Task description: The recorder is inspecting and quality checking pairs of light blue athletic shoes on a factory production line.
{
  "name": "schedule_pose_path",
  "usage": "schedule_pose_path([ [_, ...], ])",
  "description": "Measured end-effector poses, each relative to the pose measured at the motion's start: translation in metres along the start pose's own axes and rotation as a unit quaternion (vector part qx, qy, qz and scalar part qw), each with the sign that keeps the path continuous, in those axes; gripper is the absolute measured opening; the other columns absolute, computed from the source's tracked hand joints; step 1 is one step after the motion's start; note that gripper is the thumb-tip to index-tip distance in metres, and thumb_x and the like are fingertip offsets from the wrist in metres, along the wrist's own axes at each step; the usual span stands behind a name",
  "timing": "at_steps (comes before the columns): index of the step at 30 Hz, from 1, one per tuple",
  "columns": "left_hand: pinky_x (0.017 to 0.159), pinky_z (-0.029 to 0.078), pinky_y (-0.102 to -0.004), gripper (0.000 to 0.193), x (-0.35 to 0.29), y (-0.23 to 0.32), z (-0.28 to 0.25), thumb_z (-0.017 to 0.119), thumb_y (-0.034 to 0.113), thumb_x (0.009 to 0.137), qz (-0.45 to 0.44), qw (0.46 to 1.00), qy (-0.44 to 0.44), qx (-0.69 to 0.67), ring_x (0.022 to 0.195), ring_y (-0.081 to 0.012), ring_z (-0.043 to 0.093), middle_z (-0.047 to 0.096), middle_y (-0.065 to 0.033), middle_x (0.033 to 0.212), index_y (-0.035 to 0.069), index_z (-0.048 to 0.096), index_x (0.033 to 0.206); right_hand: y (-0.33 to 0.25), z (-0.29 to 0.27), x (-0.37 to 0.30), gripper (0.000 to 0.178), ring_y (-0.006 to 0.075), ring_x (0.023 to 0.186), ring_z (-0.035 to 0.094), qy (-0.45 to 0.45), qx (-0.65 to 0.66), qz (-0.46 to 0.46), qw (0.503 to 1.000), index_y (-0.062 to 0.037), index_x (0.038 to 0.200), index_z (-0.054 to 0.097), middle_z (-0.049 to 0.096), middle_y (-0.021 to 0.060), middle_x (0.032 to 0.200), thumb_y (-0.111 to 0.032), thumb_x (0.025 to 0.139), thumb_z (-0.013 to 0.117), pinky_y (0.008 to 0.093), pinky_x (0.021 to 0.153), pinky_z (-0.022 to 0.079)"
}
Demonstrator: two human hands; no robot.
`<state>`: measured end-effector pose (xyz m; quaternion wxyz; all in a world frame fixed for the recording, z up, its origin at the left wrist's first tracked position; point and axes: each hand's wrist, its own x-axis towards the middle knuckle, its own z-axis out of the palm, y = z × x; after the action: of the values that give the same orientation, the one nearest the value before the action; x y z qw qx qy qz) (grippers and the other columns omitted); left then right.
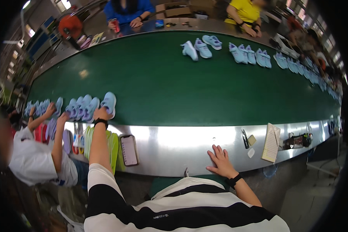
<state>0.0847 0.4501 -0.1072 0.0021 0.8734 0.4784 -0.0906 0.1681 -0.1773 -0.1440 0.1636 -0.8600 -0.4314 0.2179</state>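
Observation:
My left arm stretches out to the far left, where my left hand (101, 113) is closed on the heel end of a light blue sneaker (110, 100). That sneaker stands at the right end of a row of matching sneakers (79, 107) on the green belt (174, 85). Part of its near end is hidden by my fingers. My right hand (221, 162) lies flat on the metal ledge (181, 150) in front of me, fingers spread and nothing in them. A phone (129, 150) with a lit screen lies on the ledge right of my left forearm.
Bright yellow-green laces (112, 145) hang beside my left forearm. A utility knife (245, 139) and a cream pad (271, 143) lie right of my right hand. A co-worker in white (42, 158) reaches to the belt at left. More sneakers (239, 53) stand along the far side.

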Motion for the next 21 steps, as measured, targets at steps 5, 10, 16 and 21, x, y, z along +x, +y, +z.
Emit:
schedule_pose_path([
  [5,0.103,0.038,-0.0487,0.064,0.032,-0.037,0.016,0.080,0.045,0.069,-0.057,0.990,-0.098,0.080,0.130,-0.0343,0.041,0.045,-0.0154,0.137,0.019,0.060,0.125,-0.006,0.001,0.004,0.076,0.0362,0.144,0.014,0.007,0.020,-0.005,1.000,-0.0162,0.145,0.036,0.018,0.0172,0.156,-0.046,0.081,0.067,0.0544,0.113,0.008],
  [10,0.098,0.043,-0.0495,0.061,0.049,-0.024,0.004,0.078,0.047,0.070,-0.138,0.980,-0.033,0.140,0.126,-0.0304,0.046,0.050,-0.0097,0.134,0.018,0.062,0.121,-0.004,0.000,0.002,0.075,0.0370,0.144,0.016,0.024,0.014,0.029,0.999,-0.0140,0.142,0.040,0.020,0.0180,0.155,-0.047,0.080,0.067,0.0553,0.113,0.008],
  [16,0.098,0.045,-0.0436,0.064,0.067,-0.091,0.035,0.079,0.051,0.063,-0.017,0.982,-0.071,0.174,0.113,-0.0285,0.059,0.064,-0.0068,0.121,0.015,0.068,0.114,-0.009,0.000,0.007,0.076,0.0378,0.142,0.018,0.032,0.018,0.005,0.999,-0.0107,0.140,0.043,0.022,0.0188,0.154,-0.047,0.078,0.068,0.0550,0.113,0.008],
  [21,0.099,0.045,-0.0412,0.067,0.052,-0.054,0.020,0.082,0.046,0.059,0.005,0.986,-0.088,0.139,0.113,-0.0273,0.060,0.065,-0.0078,0.119,0.015,0.067,0.116,-0.009,0.001,0.005,0.075,0.0371,0.142,0.020,0.053,0.004,0.015,0.998,-0.0114,0.140,0.044,0.024,0.0180,0.153,-0.048,0.078,0.067,0.0549,0.113,0.009],
])
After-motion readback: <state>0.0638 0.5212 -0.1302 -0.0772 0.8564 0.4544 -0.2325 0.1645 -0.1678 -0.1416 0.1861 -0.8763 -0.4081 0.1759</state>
